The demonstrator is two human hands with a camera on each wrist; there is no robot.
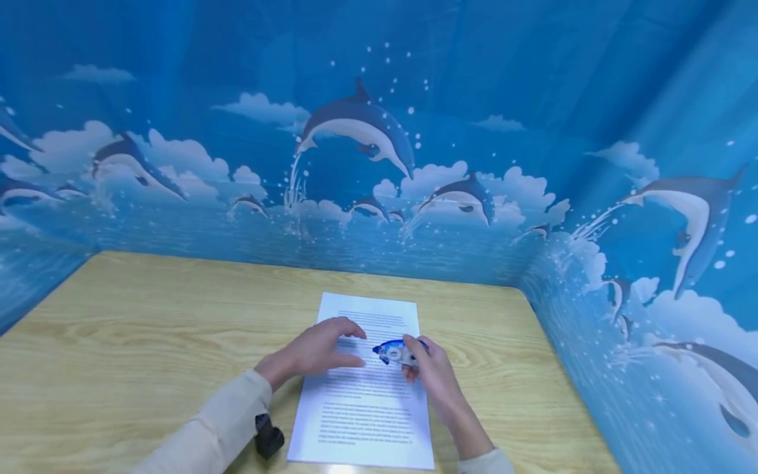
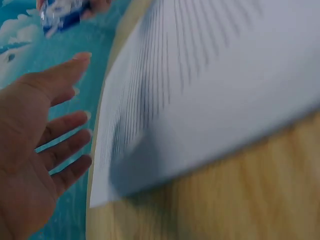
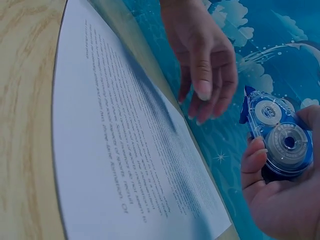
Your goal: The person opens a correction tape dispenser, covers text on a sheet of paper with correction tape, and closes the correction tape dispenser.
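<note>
A blue, clear-cased correction tape (image 1: pixel 398 352) is gripped by my right hand (image 1: pixel 435 375), its pointed tip facing left. Two round reels show through the case of the correction tape (image 3: pixel 280 132) in the right wrist view. My left hand (image 1: pixel 322 345) hovers empty just left of the tip, thumb and fingers spread apart; in the left wrist view the left hand (image 2: pixel 45 130) shows its loosely bent fingers. Beneath both hands lies a printed sheet of paper (image 1: pixel 367 421), covered in lines of text, its long side running away from me.
The sheet lies on a light wood-grain table (image 1: pixel 177 322). Beside my left sleeve is a small black object (image 1: pixel 269 437). A blue curtain (image 1: pixel 249 164) printed with dolphins stands along the table's back and sides.
</note>
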